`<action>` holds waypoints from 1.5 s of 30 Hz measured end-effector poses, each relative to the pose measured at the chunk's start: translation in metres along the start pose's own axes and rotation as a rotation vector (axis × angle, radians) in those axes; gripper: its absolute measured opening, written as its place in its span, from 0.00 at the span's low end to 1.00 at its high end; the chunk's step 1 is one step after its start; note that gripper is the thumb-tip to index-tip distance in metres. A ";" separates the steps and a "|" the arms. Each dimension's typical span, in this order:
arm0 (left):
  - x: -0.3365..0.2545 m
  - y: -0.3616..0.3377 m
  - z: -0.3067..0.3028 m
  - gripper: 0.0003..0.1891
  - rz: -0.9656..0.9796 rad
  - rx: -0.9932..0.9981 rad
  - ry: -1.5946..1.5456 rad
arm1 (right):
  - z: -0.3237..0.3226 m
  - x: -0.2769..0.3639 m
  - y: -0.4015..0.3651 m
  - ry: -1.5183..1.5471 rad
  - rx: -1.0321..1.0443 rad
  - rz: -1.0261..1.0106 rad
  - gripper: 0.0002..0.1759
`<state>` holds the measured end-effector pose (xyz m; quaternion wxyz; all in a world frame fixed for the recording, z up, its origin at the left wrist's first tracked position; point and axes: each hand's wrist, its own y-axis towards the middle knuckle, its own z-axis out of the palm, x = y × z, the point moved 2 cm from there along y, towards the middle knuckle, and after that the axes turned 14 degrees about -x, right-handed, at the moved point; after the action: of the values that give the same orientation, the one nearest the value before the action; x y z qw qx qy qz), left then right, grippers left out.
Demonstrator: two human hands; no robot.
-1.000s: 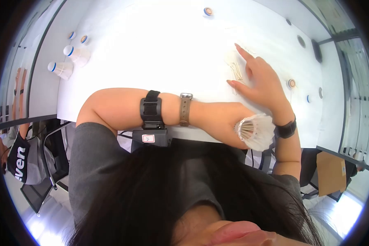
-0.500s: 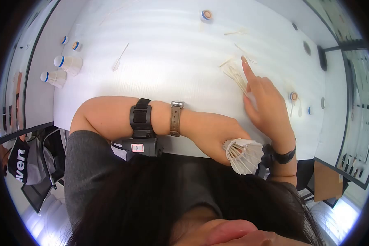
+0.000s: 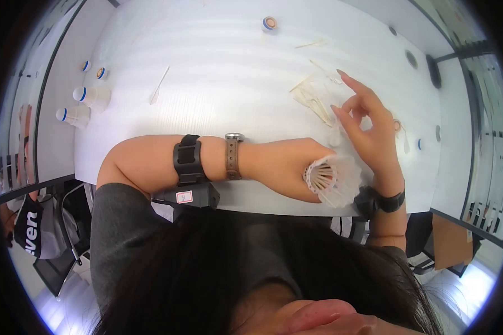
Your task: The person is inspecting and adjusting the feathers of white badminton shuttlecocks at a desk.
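Note:
My left hand (image 3: pixel 303 170) is closed around the base end of a white feather shuttlecock (image 3: pixel 343 180); its fingertips are hidden beneath. The open skirt of the shuttlecock points right, toward my right wrist. My right hand (image 3: pixel 370 124) hovers above the table, thumb and index finger apart, other fingers curled, nothing visible between them. Just left of its fingertips lies a small pile of loose white feathers (image 3: pixel 313 101). A single feather (image 3: pixel 325 71) rests near the index fingertip. Behind the right hand, a cork shuttlecock base (image 3: pixel 397 125) is partly covered, with a feather (image 3: pixel 406 142) beside it.
Two shuttlecocks (image 3: pixel 93 97) (image 3: pixel 74 116) lie at the left of the white table (image 3: pixel 218 72), with two bare cork bases (image 3: pixel 101 72) (image 3: pixel 86 66) behind them. Another base (image 3: pixel 269 23) stands at the back. One feather (image 3: pixel 159 85) lies left of centre. Side panels border the table.
My right hand has drawn its index finger away from the feathers, opening a gap to the thumb. My left hand has raised and turned the shuttlecock, its skirt now facing more to the right.

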<state>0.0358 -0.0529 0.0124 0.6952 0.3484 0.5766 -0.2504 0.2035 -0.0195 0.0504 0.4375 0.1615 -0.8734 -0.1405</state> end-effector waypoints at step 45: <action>-0.011 0.011 -0.021 0.13 0.031 -0.681 0.151 | -0.015 -0.026 -0.006 1.008 0.347 0.704 0.17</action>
<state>0.0286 -0.0300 0.0233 0.7306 0.1230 0.6716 -0.0067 0.2313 -0.0155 0.0384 0.7821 -0.0205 -0.5711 0.2485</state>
